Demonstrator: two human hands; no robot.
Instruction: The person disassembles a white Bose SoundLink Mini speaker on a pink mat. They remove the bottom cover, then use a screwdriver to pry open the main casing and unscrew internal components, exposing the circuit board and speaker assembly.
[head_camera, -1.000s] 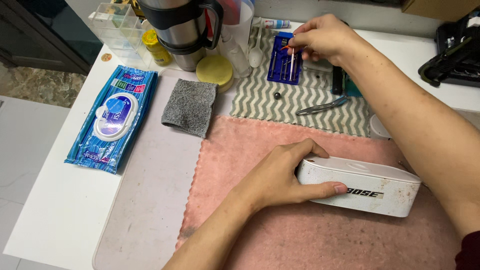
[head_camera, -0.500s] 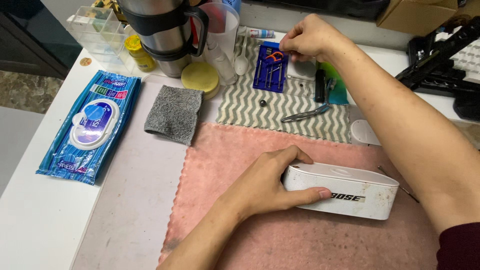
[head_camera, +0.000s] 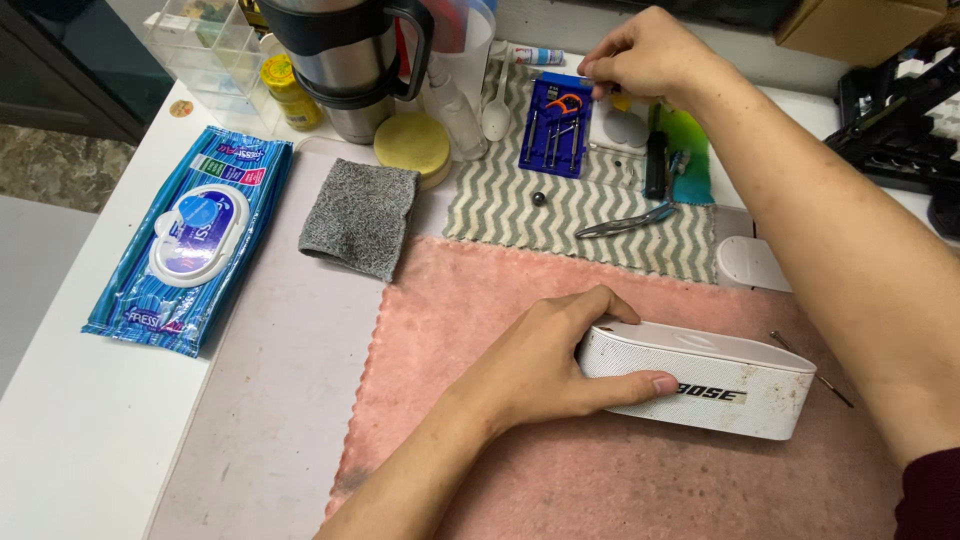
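L hand (head_camera: 545, 365) clamps speaker (head_camera: 700, 380), long axis left-right. R hand (head_camera: 645, 55), fingers pinched, at tool kit (head_camera: 555, 125), well beyond.

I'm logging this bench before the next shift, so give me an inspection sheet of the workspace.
Surface: white table with a stained pink cloth and a grey zigzag towel.
Job's things: white speaker lying on the pink cloth, scuffed; blue tool kit on the towel.
Clutter: wet-wipes pack, grey folded cloth, yellow sponge, steel mug, tweezers, small dark ball.
Grippers: left hand clasps the speaker's end; right hand pinches something small above the kit.
Cables: nothing seen.
Surroundings: clear organiser box, black frame at the right edge.
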